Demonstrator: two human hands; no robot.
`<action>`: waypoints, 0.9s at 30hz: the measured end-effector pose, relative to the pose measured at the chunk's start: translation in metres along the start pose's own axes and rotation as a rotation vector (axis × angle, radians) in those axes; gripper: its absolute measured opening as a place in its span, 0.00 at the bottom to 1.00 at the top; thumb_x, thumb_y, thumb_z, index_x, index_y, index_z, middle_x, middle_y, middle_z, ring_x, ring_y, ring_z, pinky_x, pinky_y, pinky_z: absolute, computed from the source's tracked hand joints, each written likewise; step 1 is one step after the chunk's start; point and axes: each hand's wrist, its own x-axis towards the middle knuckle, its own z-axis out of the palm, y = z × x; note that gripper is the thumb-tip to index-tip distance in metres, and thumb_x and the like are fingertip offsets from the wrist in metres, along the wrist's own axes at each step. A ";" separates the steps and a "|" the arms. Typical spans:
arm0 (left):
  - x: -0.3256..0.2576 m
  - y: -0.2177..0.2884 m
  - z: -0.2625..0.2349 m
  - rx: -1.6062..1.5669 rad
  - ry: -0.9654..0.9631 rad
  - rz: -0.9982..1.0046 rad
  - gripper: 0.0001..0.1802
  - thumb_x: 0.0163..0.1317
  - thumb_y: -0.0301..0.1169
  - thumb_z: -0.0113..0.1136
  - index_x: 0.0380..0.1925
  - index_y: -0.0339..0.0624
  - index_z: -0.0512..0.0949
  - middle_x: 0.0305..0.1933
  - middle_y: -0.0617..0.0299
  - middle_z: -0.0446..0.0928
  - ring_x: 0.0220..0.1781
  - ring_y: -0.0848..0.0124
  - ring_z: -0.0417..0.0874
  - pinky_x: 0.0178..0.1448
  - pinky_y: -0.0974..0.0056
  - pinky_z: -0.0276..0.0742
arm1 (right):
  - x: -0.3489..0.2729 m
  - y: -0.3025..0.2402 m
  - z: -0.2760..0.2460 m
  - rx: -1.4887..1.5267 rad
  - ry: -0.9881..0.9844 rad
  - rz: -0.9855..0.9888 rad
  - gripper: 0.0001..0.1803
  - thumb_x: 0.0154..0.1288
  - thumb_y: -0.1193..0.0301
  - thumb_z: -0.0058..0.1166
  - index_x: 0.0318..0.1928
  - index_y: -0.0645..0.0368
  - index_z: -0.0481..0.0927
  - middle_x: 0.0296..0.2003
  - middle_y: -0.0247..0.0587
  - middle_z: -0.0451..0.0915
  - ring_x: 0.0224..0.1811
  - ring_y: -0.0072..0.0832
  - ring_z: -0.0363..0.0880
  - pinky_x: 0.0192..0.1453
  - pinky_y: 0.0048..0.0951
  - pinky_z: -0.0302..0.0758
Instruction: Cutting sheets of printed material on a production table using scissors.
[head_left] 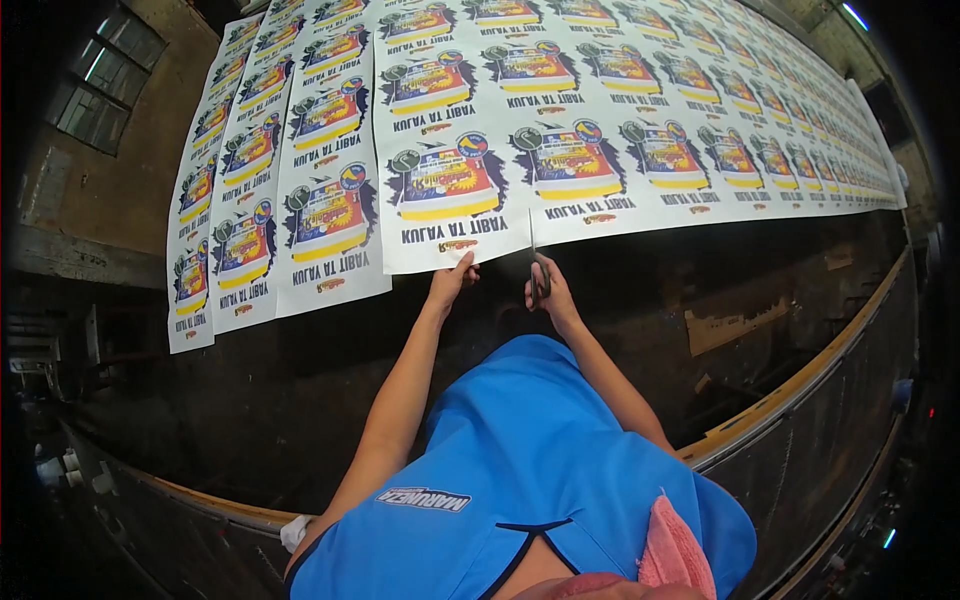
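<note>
A long white sheet, printed with rows of colourful repeated designs, spreads across the far side in front of me. At its near edge, the fingers of my left hand pinch the margin below one design. My right hand grips a pair of scissors by dark handles. Their blades point away from me into a short slit in the sheet, between two columns of prints. To the left lie narrower printed strips, overlapping side by side, their near ends uneven. Whether the sheet is paper or cloth I cannot tell.
Below the sheet's edge is a dark surface with a flat brown piece on the right. A ledge with a wooden edge curves behind me. At the upper left stands a brown wall with a window. A pink cloth hangs at my blue apron.
</note>
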 end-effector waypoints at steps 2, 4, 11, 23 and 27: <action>-0.003 0.003 0.006 -0.006 0.055 0.014 0.15 0.69 0.43 0.62 0.36 0.41 0.79 0.26 0.66 0.78 0.28 0.77 0.80 0.35 0.72 0.75 | -0.004 0.006 0.001 0.010 0.021 -0.031 0.29 0.75 0.56 0.52 0.70 0.54 0.64 0.25 0.30 0.75 0.21 0.19 0.73 0.24 0.22 0.69; -0.004 0.004 0.003 -0.011 0.047 0.013 0.15 0.69 0.43 0.62 0.35 0.42 0.79 0.26 0.67 0.78 0.29 0.77 0.80 0.37 0.72 0.77 | -0.006 0.005 -0.002 -0.007 0.038 -0.066 0.30 0.73 0.59 0.56 0.70 0.54 0.66 0.24 0.29 0.74 0.20 0.17 0.71 0.23 0.20 0.67; -0.009 0.005 0.002 -0.006 0.055 0.034 0.15 0.69 0.42 0.62 0.35 0.41 0.78 0.27 0.66 0.77 0.29 0.77 0.79 0.39 0.70 0.78 | 0.062 -0.009 -0.007 0.006 0.045 -0.046 0.29 0.72 0.58 0.56 0.69 0.52 0.68 0.23 0.29 0.74 0.20 0.16 0.72 0.22 0.19 0.66; -0.015 0.050 0.006 0.005 0.106 -0.181 0.11 0.72 0.35 0.58 0.37 0.37 0.77 0.25 0.63 0.77 0.30 0.73 0.79 0.43 0.67 0.76 | 0.281 -0.068 -0.013 -0.072 -0.042 -0.076 0.28 0.72 0.58 0.56 0.68 0.50 0.70 0.24 0.25 0.76 0.19 0.14 0.73 0.21 0.17 0.63; -0.018 0.066 0.005 0.013 0.106 -0.238 0.10 0.72 0.34 0.58 0.39 0.37 0.77 0.26 0.64 0.76 0.31 0.74 0.78 0.43 0.67 0.75 | 0.351 -0.095 -0.007 -0.091 -0.055 -0.036 0.28 0.71 0.57 0.57 0.68 0.47 0.70 0.24 0.25 0.77 0.19 0.13 0.73 0.20 0.17 0.63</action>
